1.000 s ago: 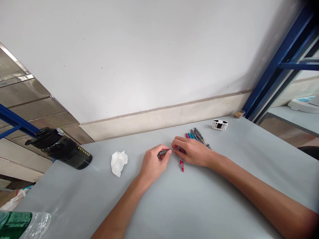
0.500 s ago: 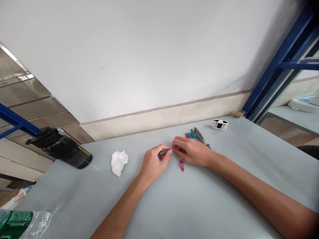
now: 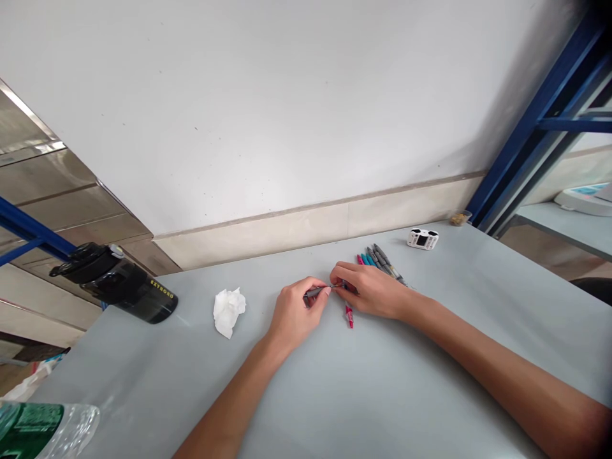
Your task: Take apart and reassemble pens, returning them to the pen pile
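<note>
My left hand pinches a slim grey marker by its barrel, above the grey table. My right hand meets it from the right, with its fingertips closed on the marker's thin far end. A pink marker lies on the table, partly hidden under my right hand. Just beyond that hand lies a bunch of several pink, teal and grey markers, side by side.
A crumpled white tissue lies left of my hands. A black bottle lies at the table's left edge. A small white device and a small cup sit at the back. A plastic water bottle shows bottom left.
My hands keep nearly the same pose on the grey marker. The whole view has shifted only slightly.
</note>
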`<move>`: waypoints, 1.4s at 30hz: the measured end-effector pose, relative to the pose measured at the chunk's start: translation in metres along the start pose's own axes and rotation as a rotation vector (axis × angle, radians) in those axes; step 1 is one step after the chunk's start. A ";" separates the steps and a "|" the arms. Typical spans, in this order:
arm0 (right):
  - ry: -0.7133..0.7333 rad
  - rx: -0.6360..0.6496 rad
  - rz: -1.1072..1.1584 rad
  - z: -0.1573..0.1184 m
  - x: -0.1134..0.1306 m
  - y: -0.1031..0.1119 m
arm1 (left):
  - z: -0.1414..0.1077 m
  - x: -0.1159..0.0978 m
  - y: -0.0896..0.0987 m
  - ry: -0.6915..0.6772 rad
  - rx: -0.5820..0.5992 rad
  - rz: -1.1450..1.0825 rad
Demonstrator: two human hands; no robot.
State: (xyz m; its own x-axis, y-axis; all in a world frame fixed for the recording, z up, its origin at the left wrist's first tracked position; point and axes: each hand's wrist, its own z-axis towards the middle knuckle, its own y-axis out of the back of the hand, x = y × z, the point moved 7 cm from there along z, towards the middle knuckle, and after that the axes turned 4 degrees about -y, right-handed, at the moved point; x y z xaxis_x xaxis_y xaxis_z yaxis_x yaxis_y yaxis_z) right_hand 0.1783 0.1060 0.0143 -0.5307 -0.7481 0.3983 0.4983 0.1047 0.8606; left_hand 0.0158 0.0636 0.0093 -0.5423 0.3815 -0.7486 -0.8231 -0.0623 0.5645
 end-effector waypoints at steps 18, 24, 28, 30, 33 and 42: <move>-0.012 0.005 -0.001 0.001 0.002 0.001 | 0.001 -0.001 0.001 -0.002 -0.006 0.016; -0.014 0.009 -0.002 0.001 0.001 0.000 | 0.001 -0.002 0.003 -0.032 -0.036 0.032; -0.014 0.012 0.002 0.000 0.001 0.001 | 0.001 -0.002 0.003 -0.050 -0.043 0.047; -0.004 0.014 0.013 0.000 0.001 0.001 | 0.001 -0.002 0.004 -0.057 -0.050 0.060; 0.009 0.015 0.037 0.001 0.003 0.002 | 0.001 -0.002 0.005 -0.063 -0.064 0.086; 0.009 0.020 0.035 0.000 0.004 0.000 | 0.001 -0.004 0.004 -0.102 -0.051 0.098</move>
State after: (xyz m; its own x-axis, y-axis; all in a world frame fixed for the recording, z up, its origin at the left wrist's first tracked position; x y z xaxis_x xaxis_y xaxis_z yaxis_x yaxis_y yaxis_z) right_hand 0.1761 0.1034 0.0162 -0.5070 -0.7494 0.4258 0.5027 0.1441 0.8524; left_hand 0.0149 0.0629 0.0146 -0.6028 0.4626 -0.6501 -0.7758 -0.1496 0.6129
